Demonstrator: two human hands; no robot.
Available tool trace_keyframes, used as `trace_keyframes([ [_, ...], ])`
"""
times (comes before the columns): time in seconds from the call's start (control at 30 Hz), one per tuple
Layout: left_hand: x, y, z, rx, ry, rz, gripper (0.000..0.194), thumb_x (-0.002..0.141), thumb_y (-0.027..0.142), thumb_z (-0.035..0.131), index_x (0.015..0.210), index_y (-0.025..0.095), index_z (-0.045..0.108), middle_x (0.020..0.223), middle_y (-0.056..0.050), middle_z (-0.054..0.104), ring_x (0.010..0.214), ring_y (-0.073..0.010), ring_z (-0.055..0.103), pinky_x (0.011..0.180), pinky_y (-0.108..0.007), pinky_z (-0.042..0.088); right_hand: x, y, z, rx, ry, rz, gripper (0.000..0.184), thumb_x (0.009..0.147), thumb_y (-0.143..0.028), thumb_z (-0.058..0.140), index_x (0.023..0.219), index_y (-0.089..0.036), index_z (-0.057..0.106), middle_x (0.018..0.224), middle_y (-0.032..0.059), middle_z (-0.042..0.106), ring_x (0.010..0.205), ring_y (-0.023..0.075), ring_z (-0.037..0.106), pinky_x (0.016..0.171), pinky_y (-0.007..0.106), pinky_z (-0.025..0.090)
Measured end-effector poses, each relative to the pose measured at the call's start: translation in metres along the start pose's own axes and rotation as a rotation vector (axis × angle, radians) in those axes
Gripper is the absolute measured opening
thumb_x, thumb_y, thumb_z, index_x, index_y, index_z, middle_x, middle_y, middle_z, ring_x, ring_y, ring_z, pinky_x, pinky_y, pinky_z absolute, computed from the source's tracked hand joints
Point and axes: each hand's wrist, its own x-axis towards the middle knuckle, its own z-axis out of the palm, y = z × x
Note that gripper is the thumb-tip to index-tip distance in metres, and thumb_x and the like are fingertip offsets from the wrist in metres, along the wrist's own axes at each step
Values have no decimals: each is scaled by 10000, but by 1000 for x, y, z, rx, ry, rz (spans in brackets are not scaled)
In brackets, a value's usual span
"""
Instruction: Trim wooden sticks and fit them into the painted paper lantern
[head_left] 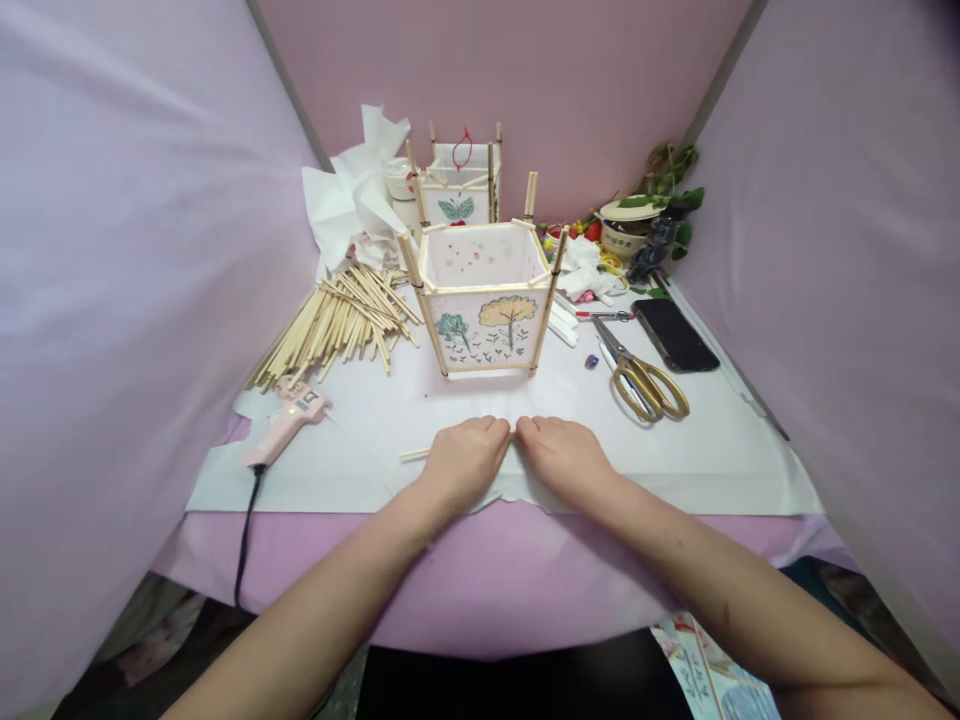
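Observation:
My left hand (469, 448) and my right hand (564, 450) meet near the table's front edge, knuckles up, both closed. A thin wooden stick (414, 455) pokes out to the left of my left hand. A small bit of it shows between the two fists; the rest is hidden by my fingers. Behind my hands stands a lantern-like box (487, 330) of sticks and white paper, its front panel drawn with trees. Another such box (456, 205), with a butterfly drawing and a red cord, stands behind it.
At left lie a heap of wooden sticks (330, 325) and a pink glue gun (291, 420) with a black cable. To the right are gold-handled scissors (645, 385), a phone (675, 335), and a paper bowl (626, 230) near green leaves. Crumpled white paper (356, 190) sits at back left.

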Motion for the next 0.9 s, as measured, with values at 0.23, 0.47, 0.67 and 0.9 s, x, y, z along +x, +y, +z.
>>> trace_keyframes([
  [0.23,-7,-9,-42,-626,155,81,235,890,319,466,821,192,651,738,-40,618,674,-155,539,659,-248,393,-6,48,-33,1011,117,-146,314,961,-405,363,844,-185,553,662,-12,494,607,117,472,589,239,393],
  [0.47,-2,-21,-34,-378,378,75,153,832,293,567,742,208,657,632,-29,545,620,-153,457,669,-272,364,9,38,-8,808,369,-161,148,872,-291,567,896,-214,691,951,69,570,923,195,548,827,339,439],
  [0.67,1,-18,-28,-476,304,-2,185,773,353,650,901,233,709,737,-63,620,744,-204,545,798,-323,400,8,24,2,1027,413,-104,148,863,-290,582,936,-214,685,886,57,616,781,166,600,712,309,487],
  [0.9,-6,-3,-9,-353,192,103,217,834,186,524,956,233,698,799,-79,661,789,-209,593,783,-324,432,10,12,10,1371,308,-36,165,799,-319,651,915,-207,686,911,42,674,805,173,654,787,321,511],
])
